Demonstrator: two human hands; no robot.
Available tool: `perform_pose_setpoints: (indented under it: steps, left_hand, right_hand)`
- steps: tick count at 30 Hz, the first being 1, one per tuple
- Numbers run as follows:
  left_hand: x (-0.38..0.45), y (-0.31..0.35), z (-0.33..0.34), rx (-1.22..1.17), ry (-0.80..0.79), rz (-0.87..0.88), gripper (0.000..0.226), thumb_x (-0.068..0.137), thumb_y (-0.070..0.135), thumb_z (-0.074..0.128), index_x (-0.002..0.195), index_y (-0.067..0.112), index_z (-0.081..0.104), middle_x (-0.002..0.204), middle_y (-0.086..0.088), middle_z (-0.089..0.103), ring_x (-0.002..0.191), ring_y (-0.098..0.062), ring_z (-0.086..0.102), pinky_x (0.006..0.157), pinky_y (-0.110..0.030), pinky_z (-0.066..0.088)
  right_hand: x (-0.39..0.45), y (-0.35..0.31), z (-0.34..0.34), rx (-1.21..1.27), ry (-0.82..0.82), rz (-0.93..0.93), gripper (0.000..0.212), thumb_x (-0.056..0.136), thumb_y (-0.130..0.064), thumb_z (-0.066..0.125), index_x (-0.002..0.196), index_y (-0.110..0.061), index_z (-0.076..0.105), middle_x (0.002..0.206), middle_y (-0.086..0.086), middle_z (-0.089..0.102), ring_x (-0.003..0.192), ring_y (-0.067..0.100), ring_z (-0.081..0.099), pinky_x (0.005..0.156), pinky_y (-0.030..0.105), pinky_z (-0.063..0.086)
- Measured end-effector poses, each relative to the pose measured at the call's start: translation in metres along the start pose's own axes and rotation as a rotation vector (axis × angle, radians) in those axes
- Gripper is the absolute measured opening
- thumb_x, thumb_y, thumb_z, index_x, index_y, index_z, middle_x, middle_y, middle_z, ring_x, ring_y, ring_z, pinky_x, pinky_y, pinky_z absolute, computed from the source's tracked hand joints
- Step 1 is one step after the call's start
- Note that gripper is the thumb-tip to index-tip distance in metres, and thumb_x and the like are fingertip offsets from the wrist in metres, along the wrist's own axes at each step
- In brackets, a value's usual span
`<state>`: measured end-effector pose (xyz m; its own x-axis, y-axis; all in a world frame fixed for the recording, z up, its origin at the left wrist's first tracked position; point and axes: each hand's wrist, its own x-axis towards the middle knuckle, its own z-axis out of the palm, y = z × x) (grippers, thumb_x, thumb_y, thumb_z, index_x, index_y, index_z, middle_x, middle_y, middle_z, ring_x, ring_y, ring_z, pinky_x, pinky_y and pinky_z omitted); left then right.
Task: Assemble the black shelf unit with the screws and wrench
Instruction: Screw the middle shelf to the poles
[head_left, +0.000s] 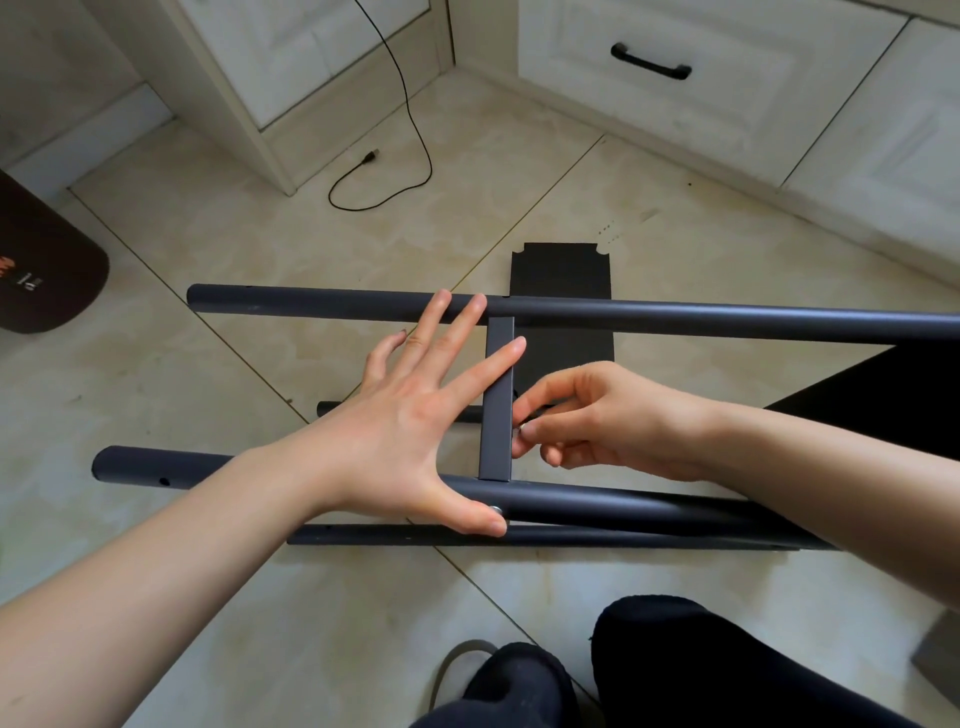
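1. No text, brand, number or sign can be read anywhere in the view.
2. The brown mat (36, 260) at the left edge carries an orange mark and a small pale print, but both are too small and blurred to make out.
3. The black shelf unit (623, 314) shows plain dark tubes and panels with no label or marking that reads.
4. The white cabinet (701, 62) with its black handle bears no lettering that can be seen.
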<state>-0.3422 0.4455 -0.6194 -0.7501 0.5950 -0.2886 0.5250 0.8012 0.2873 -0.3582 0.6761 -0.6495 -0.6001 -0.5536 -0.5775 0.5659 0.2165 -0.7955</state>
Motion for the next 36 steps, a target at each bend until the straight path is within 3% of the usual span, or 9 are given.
perform_pose_setpoints:
  steps: [5,8,11,14,19,22,28,33,36]
  left_hand:
    - [0.001,-0.001,-0.001,-0.002,0.0,0.005,0.128,0.055,0.094,0.051,0.154,0.05,-0.018,0.16,0.008,-0.039,0.144,-0.017,-0.042,0.119,-0.049,-0.011]
    - [0.001,-0.001,0.0,-0.008,0.005,0.007,0.128,0.055,0.094,0.051,0.154,0.05,-0.017,0.16,0.009,-0.038,0.144,-0.017,-0.042,0.12,-0.053,-0.009]
    - [0.001,-0.002,0.0,-0.013,0.007,0.013,0.128,0.055,0.094,0.052,0.155,0.048,-0.014,0.161,0.009,-0.036,0.145,-0.017,-0.04,0.121,-0.057,-0.005]
    - [0.001,-0.003,0.001,-0.016,0.016,0.02,0.128,0.055,0.094,0.052,0.155,0.049,-0.013,0.162,0.009,-0.034,0.146,-0.018,-0.039,0.12,-0.056,-0.005]
    - [0.001,-0.003,0.002,-0.025,0.037,0.031,0.128,0.055,0.092,0.055,0.156,0.048,-0.01,0.163,0.009,-0.032,0.148,-0.018,-0.036,0.119,-0.054,-0.005]
    - [0.001,-0.003,0.002,-0.027,0.036,0.03,0.128,0.055,0.092,0.056,0.156,0.049,-0.01,0.163,0.009,-0.032,0.148,-0.018,-0.036,0.118,-0.052,-0.006]
    - [0.0,-0.002,0.0,-0.024,0.03,0.025,0.128,0.054,0.091,0.056,0.156,0.049,-0.01,0.162,0.01,-0.033,0.148,-0.018,-0.035,0.119,-0.052,-0.005]
    - [0.0,0.0,-0.001,-0.023,0.018,0.02,0.129,0.054,0.089,0.057,0.157,0.047,-0.009,0.162,0.01,-0.034,0.147,-0.018,-0.036,0.12,-0.052,-0.005]
    - [0.0,0.001,-0.002,-0.023,0.009,0.016,0.129,0.054,0.089,0.056,0.157,0.047,-0.009,0.162,0.009,-0.035,0.147,-0.018,-0.037,0.12,-0.052,-0.006]
  right_hand:
    - [0.004,-0.002,0.006,-0.023,-0.093,0.063,0.009,0.094,-0.015,0.065,0.087,-0.012,0.069,0.089,0.007,0.075,0.067,0.01,0.066,0.066,0.021,0.053]
    - [0.007,-0.001,0.011,-0.067,-0.084,0.105,0.013,0.097,-0.02,0.061,0.09,-0.011,0.068,0.086,0.002,0.073,0.075,0.011,0.067,0.07,0.025,0.05]
    - [0.009,-0.002,0.016,-0.095,-0.071,0.117,0.014,0.099,-0.02,0.059,0.095,-0.009,0.067,0.089,0.003,0.071,0.083,0.014,0.064,0.073,0.027,0.05]
    - [0.009,-0.003,0.018,-0.105,-0.073,0.135,0.011,0.097,-0.018,0.061,0.098,-0.009,0.067,0.088,0.003,0.063,0.077,0.012,0.055,0.071,0.027,0.046]
    - [0.01,0.002,0.018,-0.045,-0.141,0.184,0.02,0.097,-0.014,0.059,0.081,-0.008,0.068,0.09,0.015,0.058,0.085,0.024,0.053,0.086,0.035,0.044]
    - [0.01,0.0,0.016,-0.042,-0.183,0.223,0.023,0.098,-0.014,0.058,0.077,-0.011,0.068,0.083,0.009,0.06,0.08,0.019,0.055,0.079,0.03,0.047]
    - [0.013,-0.012,0.011,-0.047,-0.242,0.344,0.013,0.098,-0.016,0.057,0.092,-0.01,0.067,0.085,0.005,0.061,0.073,0.014,0.06,0.07,0.028,0.053]
    - [0.017,-0.008,0.013,-0.077,-0.225,0.376,0.014,0.096,-0.021,0.06,0.092,-0.011,0.068,0.074,0.0,0.061,0.066,0.012,0.056,0.066,0.025,0.05]
    - [0.018,-0.004,0.012,-0.041,-0.256,0.351,0.023,0.096,-0.02,0.059,0.077,-0.013,0.069,0.073,0.0,0.059,0.065,0.012,0.057,0.064,0.026,0.051]
